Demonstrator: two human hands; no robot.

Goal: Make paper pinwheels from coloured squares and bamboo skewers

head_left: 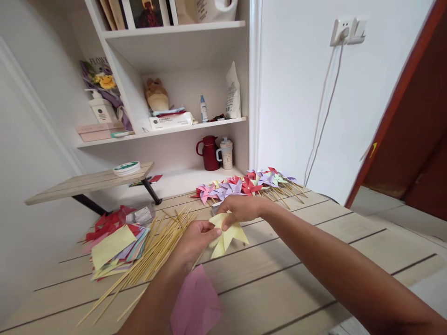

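Observation:
My left hand (195, 239) and my right hand (240, 209) both hold a yellow paper pinwheel (228, 237) just above the wooden table (300, 274). The left hand pinches its left side, and the right hand's fingers press on its top near the middle. To the left of my hands lies a loose bundle of thin wooden sticks (153, 253). Further left sits a stack of coloured paper squares (115, 246). A pink paper sheet (195, 304) lies under my left forearm.
A row of finished pinwheels (244, 184) in pink, purple, red and green lies at the table's far edge. Behind are white shelves (174, 125) with a red jug (209, 153) and a cup, and a small side shelf (87, 184). Cables hang from a wall socket (347, 30).

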